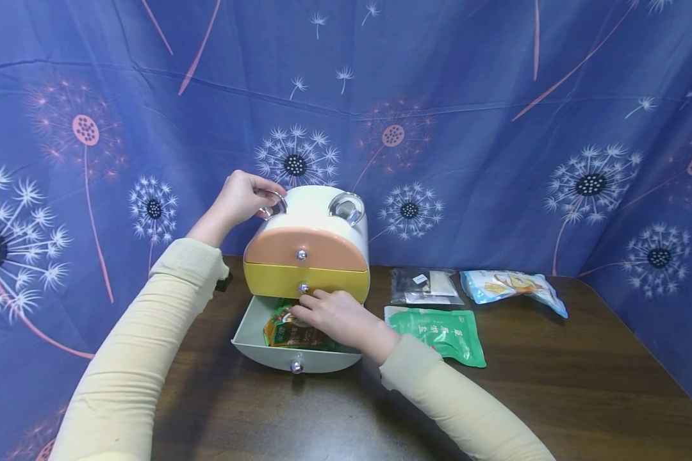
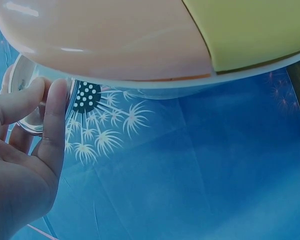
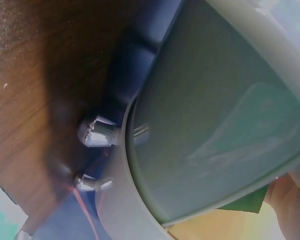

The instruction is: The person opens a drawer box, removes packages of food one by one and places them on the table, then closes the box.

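Blue cloth printed with dandelions [image 1: 473, 141] fills the upper part of the frame, behind a dark brown wooden bench [image 1: 525, 384]. Near the middle stands a glossy white rounded cabinet [image 1: 314, 208], its peach top drawer [image 1: 273, 246] and yellow middle drawer [image 1: 268, 280] closed, its pale grey-green bottom drawer [image 1: 329, 360] pulled out.

At upper left of centre, the left hand [image 1: 239, 200] pinches a shiny silver ring [image 1: 284, 203] on the cabinet's top between thumb and fingers, probably to steady it. Just below the frame's centre, the right hand [image 1: 340, 317] reaches into the bottom drawer, over a green, orange and brown printed packet [image 1: 285, 330] lying inside. Whether those fingers pinch the packet or only touch it, I cannot tell.

Right of the cabinet lie a shiny green pouch [image 1: 446, 330], a clear bag with dark contents [image 1: 421, 291] and a blue-and-white snack bag [image 1: 502, 286].

The step in hand looks like handling the packet inside the drawer, whether placing or taking it. The next move seems to call for keeping those fingers low, clear of the yellow drawer's overhang.
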The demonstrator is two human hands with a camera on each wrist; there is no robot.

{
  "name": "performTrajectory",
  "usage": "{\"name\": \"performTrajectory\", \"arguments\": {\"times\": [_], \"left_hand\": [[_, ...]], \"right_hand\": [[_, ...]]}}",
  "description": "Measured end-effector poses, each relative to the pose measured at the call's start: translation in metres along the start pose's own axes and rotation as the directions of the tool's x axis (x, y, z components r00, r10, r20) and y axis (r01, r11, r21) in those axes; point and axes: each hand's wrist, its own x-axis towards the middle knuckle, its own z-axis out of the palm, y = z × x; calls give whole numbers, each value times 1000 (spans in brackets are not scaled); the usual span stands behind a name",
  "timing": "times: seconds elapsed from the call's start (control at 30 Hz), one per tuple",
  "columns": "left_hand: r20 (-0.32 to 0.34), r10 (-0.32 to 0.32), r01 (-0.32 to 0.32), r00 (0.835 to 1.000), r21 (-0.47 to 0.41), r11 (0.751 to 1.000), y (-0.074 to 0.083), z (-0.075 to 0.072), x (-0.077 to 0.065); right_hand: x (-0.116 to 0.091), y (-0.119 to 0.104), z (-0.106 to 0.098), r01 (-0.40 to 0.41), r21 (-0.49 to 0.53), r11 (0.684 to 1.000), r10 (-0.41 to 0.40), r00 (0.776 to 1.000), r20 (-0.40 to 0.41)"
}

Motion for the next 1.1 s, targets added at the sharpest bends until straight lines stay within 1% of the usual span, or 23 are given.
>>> {"name": "performTrajectory", "arguments": {"times": [0.2,0.33,0.53,0.83,1.1], "left_hand": [[-1,0,0,1000,2,1000,-1,0,0],[1,0,0,1000,3,1000,-1,0,1],[-1,-1,1,1000,3,1000,0,0,0],[-4,-8,8,1000,1,1000,1,1,0],[2,-17,17,1000,-12,1000,1,0,-1]], "right_hand": [[0,2,-2,12,16,1000,-10,997,-81],[0,3,-6,14,25,1000,-11,995,-104],[0,3,-12,14,44,999,-10,996,-92],[0,2,-27,6,77,997,-4,1000,-29],[-1,1,-38,16,90,996,-12,999,-45]]}}
